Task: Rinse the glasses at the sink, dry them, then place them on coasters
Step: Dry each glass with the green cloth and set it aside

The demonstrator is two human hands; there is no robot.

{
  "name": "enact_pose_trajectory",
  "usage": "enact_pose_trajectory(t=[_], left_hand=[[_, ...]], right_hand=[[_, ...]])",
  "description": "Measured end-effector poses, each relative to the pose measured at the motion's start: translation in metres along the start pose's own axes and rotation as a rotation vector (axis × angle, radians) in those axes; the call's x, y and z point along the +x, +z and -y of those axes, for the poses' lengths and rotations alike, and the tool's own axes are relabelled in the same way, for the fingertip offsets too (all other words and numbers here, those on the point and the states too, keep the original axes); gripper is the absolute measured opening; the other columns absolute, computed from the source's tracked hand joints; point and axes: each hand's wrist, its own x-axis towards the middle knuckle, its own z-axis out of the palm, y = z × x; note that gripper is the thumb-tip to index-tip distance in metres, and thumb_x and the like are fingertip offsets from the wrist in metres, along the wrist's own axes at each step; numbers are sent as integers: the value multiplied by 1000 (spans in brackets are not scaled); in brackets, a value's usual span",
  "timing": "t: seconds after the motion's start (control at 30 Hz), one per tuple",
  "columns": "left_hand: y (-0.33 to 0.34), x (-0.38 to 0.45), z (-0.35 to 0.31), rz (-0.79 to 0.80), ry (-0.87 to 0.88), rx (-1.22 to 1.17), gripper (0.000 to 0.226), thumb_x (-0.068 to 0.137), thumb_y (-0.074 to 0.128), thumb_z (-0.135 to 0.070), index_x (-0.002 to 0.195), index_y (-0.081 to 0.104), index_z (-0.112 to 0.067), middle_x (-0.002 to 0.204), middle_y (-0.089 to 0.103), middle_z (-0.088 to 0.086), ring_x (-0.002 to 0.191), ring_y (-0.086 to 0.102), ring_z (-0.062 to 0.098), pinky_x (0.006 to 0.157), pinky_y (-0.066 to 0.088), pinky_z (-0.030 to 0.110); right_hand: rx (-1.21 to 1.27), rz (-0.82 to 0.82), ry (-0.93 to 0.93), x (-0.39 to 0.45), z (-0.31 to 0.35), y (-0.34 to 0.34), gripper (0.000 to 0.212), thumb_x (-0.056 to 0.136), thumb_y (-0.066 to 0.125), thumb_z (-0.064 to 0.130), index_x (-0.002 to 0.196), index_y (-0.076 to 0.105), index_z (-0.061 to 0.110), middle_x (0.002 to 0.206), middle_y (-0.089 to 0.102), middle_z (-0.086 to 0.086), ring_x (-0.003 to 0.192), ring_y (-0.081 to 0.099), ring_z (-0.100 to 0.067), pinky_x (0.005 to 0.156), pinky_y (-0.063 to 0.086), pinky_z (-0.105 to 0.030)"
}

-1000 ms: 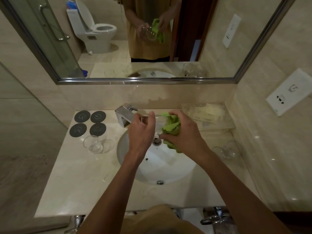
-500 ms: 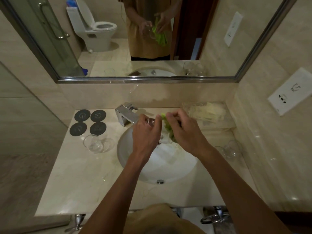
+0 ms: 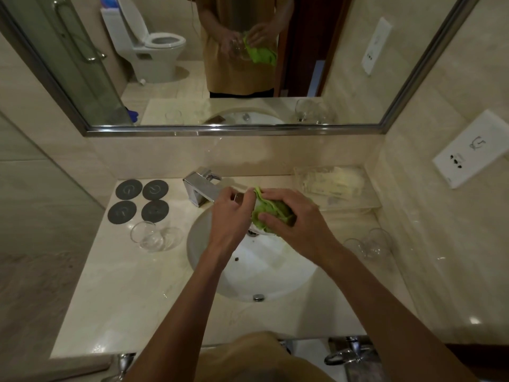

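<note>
Green cloth gripped by right hand dries glass held in left hand — four coasters at 10 o'clock bare, nothing placed.

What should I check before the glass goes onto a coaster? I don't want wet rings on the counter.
1. Glass held: ok, the left hand grips it over the sink.
2. Cloth on the glass: ok, the right hand presses it there.
3. Glass fully dry: cannot tell, the cloth and hands cover it.
4. Coasters free: ok, all four bare.
5. Path to the coasters: not ok, a glass on its side lies just in front of them.
</note>
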Motion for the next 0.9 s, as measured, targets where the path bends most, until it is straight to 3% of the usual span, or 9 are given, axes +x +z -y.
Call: enact_pose_trajectory(t=[0.13, 0.27, 0.4, 0.53, 0.63, 0.7, 0.83, 0.9], left_hand=[[7, -4, -5, 10, 30, -96, 34, 96, 59, -26, 88, 55, 7, 72, 50, 8, 59, 45, 11, 44, 37, 13], [8, -5, -1, -45, 34, -172, 26, 93, 57, -25, 77, 52, -5, 71, 49, 3, 64, 49, 12, 54, 43, 28], [7, -9, -3, -90, 93, -224, 29, 86, 58, -31, 74, 52, -6, 69, 50, 1, 65, 49, 14, 59, 43, 32], [5, -10, -1, -131, 153, -225, 33, 83, 56, -33, 78, 54, 0, 66, 50, 2, 63, 47, 13, 59, 42, 32], [4, -7, 1, -188, 126, -215, 32, 87, 58, -27, 80, 53, 4, 67, 51, 3, 64, 47, 12, 61, 41, 32], [4, -3, 3, -228, 40, -229, 30, 89, 60, -25, 82, 57, 4, 71, 56, 5, 66, 50, 13, 64, 43, 34], [4, 4, 12, -196, -158, -283, 31, 83, 56, -35, 81, 62, -5, 73, 62, 2, 68, 56, 16, 65, 47, 37], [4, 6, 16, -128, -288, -371, 25, 87, 57, -35, 79, 61, -11, 72, 61, 5, 66, 56, 20, 59, 45, 34]], right_hand=[[-63, -214, -62, 3, 5, 15, 38, 101, 42, 35, 110, 69, 10, 105, 69, 3, 100, 60, -16, 90, 46, -26], [15, -136, 148, 21, 23, 7, 38, 104, 43, 31, 73, 57, 13, 64, 54, 0, 61, 50, -14, 62, 44, -39], [20, 52, 431, 41, 34, -10, 43, 100, 41, 40, 71, 59, 13, 68, 57, -1, 65, 52, -15, 69, 47, -37], [20, 158, 561, 44, 37, -11, 44, 101, 34, 45, 75, 57, 19, 75, 57, -2, 70, 53, -17, 70, 46, -34], [9, 14, 475, 34, 43, 3, 43, 104, 33, 42, 71, 51, 21, 71, 54, 1, 64, 49, -13, 63, 41, -31], [-29, -99, 296, 26, 41, 17, 38, 106, 34, 39, 76, 52, 23, 71, 54, 7, 65, 49, -11, 61, 39, -30], [-312, -121, -15, 16, 26, 36, 38, 106, 34, 37, 113, 64, 14, 107, 65, -1, 101, 52, -18, 88, 46, -35], [-462, -126, -185, 13, 19, 39, 40, 106, 36, 35, 122, 62, 9, 117, 64, -6, 111, 53, -23, 98, 45, -38]])
